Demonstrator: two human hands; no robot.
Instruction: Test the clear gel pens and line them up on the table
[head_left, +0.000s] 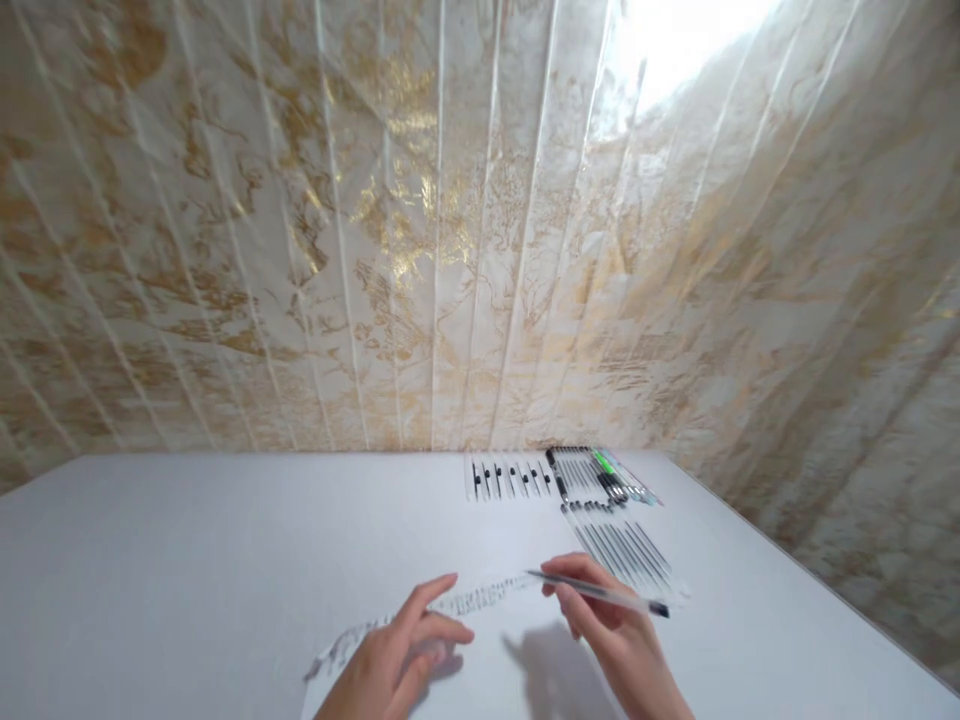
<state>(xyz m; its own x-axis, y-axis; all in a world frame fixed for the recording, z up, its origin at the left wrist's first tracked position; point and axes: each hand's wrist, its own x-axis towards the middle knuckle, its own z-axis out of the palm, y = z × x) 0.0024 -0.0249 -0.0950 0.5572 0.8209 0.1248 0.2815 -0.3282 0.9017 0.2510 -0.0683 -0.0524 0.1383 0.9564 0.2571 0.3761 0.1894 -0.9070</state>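
My right hand (615, 640) pinches a clear pen (600, 592) with a black end, held level just above the white table (187, 560). My left hand (394, 660) rests beside it with fingers spread, fingertips touching a long strip of small pen parts (450, 605) that runs diagonally across the table towards me. The two hands are a short gap apart.
At the table's back right lie rows of pen parts: clear barrels with black tips (510, 477), a tight bundle of dark pens with a green one (596, 475), and thin refills (626, 550). A marbled gold-and-white panelled wall (450, 250) rises behind and to the right.
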